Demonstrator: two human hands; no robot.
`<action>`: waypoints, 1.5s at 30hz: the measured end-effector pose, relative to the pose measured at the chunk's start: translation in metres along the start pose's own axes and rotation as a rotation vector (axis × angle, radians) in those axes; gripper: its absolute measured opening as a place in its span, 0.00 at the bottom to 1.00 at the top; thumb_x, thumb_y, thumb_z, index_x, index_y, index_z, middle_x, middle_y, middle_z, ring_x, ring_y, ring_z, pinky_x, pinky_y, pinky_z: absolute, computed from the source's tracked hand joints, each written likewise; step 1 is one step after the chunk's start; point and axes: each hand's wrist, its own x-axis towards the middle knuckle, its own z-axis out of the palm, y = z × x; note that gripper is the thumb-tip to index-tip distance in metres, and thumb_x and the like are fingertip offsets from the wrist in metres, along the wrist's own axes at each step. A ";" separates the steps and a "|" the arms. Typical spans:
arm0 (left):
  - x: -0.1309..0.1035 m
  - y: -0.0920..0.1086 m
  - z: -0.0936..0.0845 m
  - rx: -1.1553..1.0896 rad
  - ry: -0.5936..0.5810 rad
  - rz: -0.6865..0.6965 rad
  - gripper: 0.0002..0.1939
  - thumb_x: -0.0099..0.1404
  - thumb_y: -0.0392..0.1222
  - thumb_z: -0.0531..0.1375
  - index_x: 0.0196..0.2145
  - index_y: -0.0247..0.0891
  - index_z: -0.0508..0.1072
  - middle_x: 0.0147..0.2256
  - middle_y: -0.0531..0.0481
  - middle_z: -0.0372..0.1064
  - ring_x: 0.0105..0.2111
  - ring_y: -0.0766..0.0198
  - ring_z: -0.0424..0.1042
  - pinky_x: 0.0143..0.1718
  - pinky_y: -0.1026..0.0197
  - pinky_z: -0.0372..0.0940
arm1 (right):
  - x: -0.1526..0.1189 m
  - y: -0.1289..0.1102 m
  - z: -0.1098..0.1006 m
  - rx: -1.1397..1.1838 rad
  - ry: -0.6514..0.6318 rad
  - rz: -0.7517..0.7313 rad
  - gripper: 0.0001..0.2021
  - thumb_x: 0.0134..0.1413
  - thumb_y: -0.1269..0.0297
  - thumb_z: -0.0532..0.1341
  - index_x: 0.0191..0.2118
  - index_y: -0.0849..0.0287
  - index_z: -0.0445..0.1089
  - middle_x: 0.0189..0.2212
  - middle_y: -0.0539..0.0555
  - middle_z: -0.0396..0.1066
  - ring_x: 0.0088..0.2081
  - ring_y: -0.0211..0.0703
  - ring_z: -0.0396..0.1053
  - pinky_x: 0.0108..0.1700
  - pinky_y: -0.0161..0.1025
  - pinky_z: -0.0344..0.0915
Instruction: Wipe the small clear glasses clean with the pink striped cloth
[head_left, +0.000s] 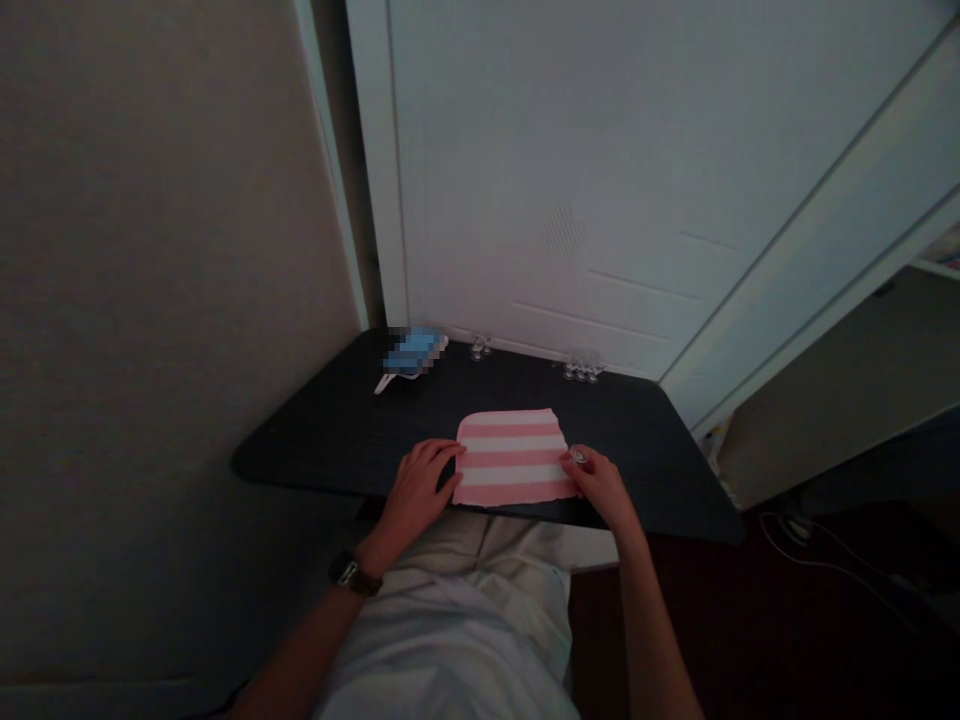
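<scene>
A pink-and-white striped sheet [514, 458] lies flat near the front edge of the dark table; whether it is cloth or paper I cannot tell. At its left edge rests my left hand [421, 488], thumb and fingers apart, fingertips touching the border. My right hand [600, 484] is at the sheet's right edge, closed around a small clear round piece [578, 455] that looks like a suction cup. Part of that piece is hidden by the fingers. Similar clear pieces [582, 367] stand in a cluster at the back of the table.
A smaller group of clear pieces [480, 347] stands back left of centre. Beside it lies a blurred blue item [414, 352] with a white strap. The dark table [322, 430] meets a white panel [525, 150] behind and a wall [172, 300] at left. A white cable [817, 560] trails at right.
</scene>
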 end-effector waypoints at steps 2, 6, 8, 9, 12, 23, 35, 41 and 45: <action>0.000 0.000 0.000 0.005 -0.006 0.003 0.16 0.63 0.39 0.54 0.49 0.43 0.66 0.50 0.46 0.65 0.51 0.54 0.61 0.49 0.50 0.59 | 0.001 -0.013 0.012 0.020 -0.028 -0.034 0.12 0.52 0.60 0.55 0.36 0.60 0.71 0.26 0.51 0.71 0.25 0.37 0.65 0.27 0.32 0.58; 0.001 0.001 0.000 0.020 -0.019 0.001 0.16 0.63 0.40 0.55 0.50 0.44 0.66 0.51 0.47 0.64 0.51 0.53 0.61 0.49 0.50 0.59 | 0.005 -0.050 0.045 0.046 -0.163 -0.139 0.10 0.53 0.60 0.57 0.36 0.58 0.72 0.27 0.49 0.71 0.26 0.36 0.65 0.29 0.31 0.58; 0.001 0.001 0.001 0.023 -0.021 0.004 0.16 0.63 0.40 0.55 0.50 0.44 0.66 0.51 0.47 0.64 0.51 0.53 0.61 0.49 0.50 0.59 | 0.008 -0.066 0.062 0.038 -0.211 -0.180 0.09 0.52 0.61 0.59 0.36 0.58 0.72 0.25 0.49 0.71 0.26 0.35 0.64 0.29 0.31 0.57; 0.000 0.000 0.001 0.023 -0.020 0.006 0.16 0.63 0.40 0.55 0.49 0.43 0.66 0.51 0.47 0.64 0.51 0.54 0.61 0.50 0.50 0.59 | 0.009 -0.073 0.070 0.029 -0.221 -0.194 0.08 0.51 0.62 0.59 0.35 0.58 0.72 0.25 0.49 0.71 0.26 0.35 0.64 0.29 0.31 0.56; 0.000 -0.001 0.002 0.020 -0.015 0.012 0.16 0.63 0.40 0.55 0.49 0.42 0.67 0.50 0.46 0.65 0.51 0.54 0.61 0.49 0.50 0.59 | 0.013 -0.084 0.088 0.004 -0.231 -0.217 0.07 0.51 0.63 0.60 0.35 0.59 0.72 0.26 0.50 0.71 0.27 0.36 0.63 0.30 0.32 0.55; 0.001 -0.004 0.004 0.028 -0.017 0.019 0.16 0.63 0.40 0.54 0.49 0.43 0.67 0.51 0.47 0.64 0.51 0.54 0.61 0.50 0.50 0.58 | 0.009 -0.042 0.056 0.035 -0.205 -0.150 0.07 0.51 0.64 0.58 0.34 0.59 0.71 0.27 0.49 0.71 0.28 0.36 0.65 0.31 0.31 0.58; 0.001 -0.003 0.004 0.062 -0.026 0.012 0.16 0.63 0.41 0.54 0.49 0.44 0.67 0.52 0.47 0.64 0.50 0.53 0.61 0.48 0.50 0.59 | -0.003 -0.011 0.011 0.120 -0.103 0.003 0.09 0.51 0.62 0.56 0.34 0.60 0.69 0.20 0.47 0.65 0.18 0.33 0.59 0.21 0.30 0.57; 0.001 0.001 0.002 0.072 -0.019 0.021 0.15 0.64 0.40 0.53 0.49 0.44 0.67 0.52 0.47 0.64 0.51 0.53 0.61 0.49 0.50 0.59 | -0.012 -0.059 0.070 0.074 -0.312 -0.122 0.08 0.52 0.62 0.58 0.36 0.58 0.71 0.19 0.46 0.67 0.20 0.34 0.63 0.22 0.29 0.56; 0.001 0.002 0.001 0.020 -0.021 -0.013 0.15 0.64 0.40 0.53 0.49 0.44 0.67 0.52 0.48 0.65 0.52 0.53 0.61 0.49 0.50 0.59 | -0.007 -0.075 0.091 -0.029 -0.279 -0.185 0.05 0.48 0.65 0.61 0.33 0.56 0.72 0.22 0.48 0.69 0.25 0.37 0.64 0.27 0.32 0.54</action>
